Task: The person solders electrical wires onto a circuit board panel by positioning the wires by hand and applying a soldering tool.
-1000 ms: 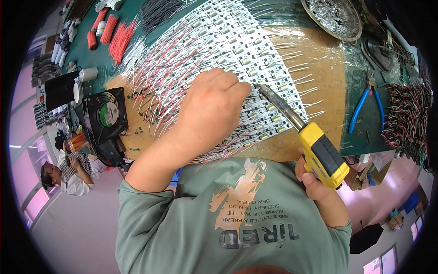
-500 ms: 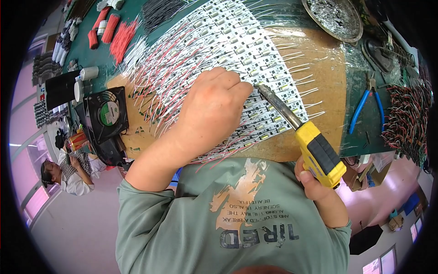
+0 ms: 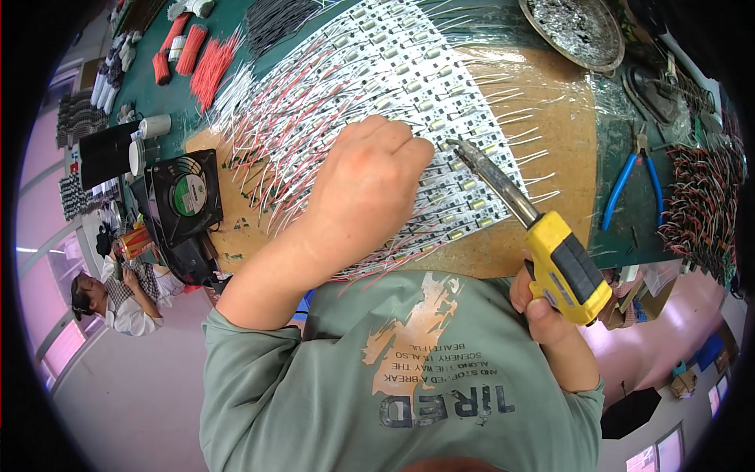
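Observation:
A large sheet of white LED circuit boards with many thin wires lies on a brown board. My left hand rests over the middle of the sheet, its fingers curled together. Whatever may be between those fingertips is hidden beneath the hand. In my right hand is a yellow and black soldering gun, gripped near the table's front edge. Its long metal barrel slants up and left, and the tip is over the boards, just right of my left fingers. Red and white wires fan out from the sheet's left side.
A black fan stands on the left. Red wire bundles and black wires lie at the far left. To the right are blue-handled pliers, a round metal dish and a heap of wired parts. Another person sits left.
The soldering gun has shifted a little to the right, drawing its tip slightly away from my left fingers. My left hand has stayed almost still.

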`<state>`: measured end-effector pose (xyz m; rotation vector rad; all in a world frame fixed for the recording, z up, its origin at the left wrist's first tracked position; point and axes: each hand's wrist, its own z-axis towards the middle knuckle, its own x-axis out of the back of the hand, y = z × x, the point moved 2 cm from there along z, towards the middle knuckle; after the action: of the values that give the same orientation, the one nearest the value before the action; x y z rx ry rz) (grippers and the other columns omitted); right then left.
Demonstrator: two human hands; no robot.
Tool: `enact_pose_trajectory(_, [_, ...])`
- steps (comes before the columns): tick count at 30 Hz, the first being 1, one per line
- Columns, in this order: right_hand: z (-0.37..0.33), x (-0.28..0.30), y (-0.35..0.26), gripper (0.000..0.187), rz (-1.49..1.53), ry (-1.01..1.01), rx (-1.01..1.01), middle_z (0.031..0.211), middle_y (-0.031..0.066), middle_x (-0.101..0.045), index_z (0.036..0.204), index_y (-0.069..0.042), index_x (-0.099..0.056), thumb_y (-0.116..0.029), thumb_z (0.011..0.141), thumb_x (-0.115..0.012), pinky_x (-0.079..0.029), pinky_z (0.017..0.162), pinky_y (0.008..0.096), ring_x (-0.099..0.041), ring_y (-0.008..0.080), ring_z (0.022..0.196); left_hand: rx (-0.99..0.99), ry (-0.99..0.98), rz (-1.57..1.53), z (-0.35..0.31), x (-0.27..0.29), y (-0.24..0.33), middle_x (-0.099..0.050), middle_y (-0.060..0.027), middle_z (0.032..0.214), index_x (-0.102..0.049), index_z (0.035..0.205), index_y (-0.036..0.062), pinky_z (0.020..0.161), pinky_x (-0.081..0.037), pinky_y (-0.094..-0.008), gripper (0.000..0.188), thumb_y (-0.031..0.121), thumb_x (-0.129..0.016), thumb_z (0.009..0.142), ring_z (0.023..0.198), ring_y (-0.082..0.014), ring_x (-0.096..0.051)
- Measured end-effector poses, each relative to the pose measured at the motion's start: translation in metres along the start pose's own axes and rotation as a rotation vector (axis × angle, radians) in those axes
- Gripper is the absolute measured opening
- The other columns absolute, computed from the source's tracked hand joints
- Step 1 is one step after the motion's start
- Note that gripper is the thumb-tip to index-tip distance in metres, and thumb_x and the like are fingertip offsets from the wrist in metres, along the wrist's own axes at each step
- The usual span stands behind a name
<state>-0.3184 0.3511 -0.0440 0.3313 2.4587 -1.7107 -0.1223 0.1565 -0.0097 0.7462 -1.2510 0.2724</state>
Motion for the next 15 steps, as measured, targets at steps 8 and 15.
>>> enact_pose_trajectory(8, [0.001, 0.002, 0.001, 0.024, 0.016, 0.007, 0.007, 0.063, -0.0005, -0.05, 0.069, -0.008, -0.056, -0.025, 0.083, -0.067, -0.037, 0.054, 0.0278, -0.048, 0.0139, 0.057, 0.035, 0.18, 0.016, 0.004, 0.019, -0.003, -0.059, -0.0096, 0.081, -0.062, 0.084, 0.0058, 0.07, -0.046, -0.0382, 0.01, 0.001, -0.065, 0.076, 0.081, -0.0286, -0.056])
enact_pose_trajectory(15, [0.002, 0.0, -0.001, 0.023, 0.037, 0.011, 0.028, 0.063, -0.0006, -0.05, 0.07, -0.007, -0.056, -0.023, 0.083, -0.066, -0.036, 0.052, 0.0276, -0.047, 0.0133, 0.056, 0.042, 0.093, 0.005, 0.007, 0.002, -0.01, -0.055, -0.0076, 0.081, -0.06, 0.083, 0.0083, 0.071, -0.041, -0.0401, 0.006, 0.009, -0.063, 0.078, 0.08, -0.0275, -0.054])
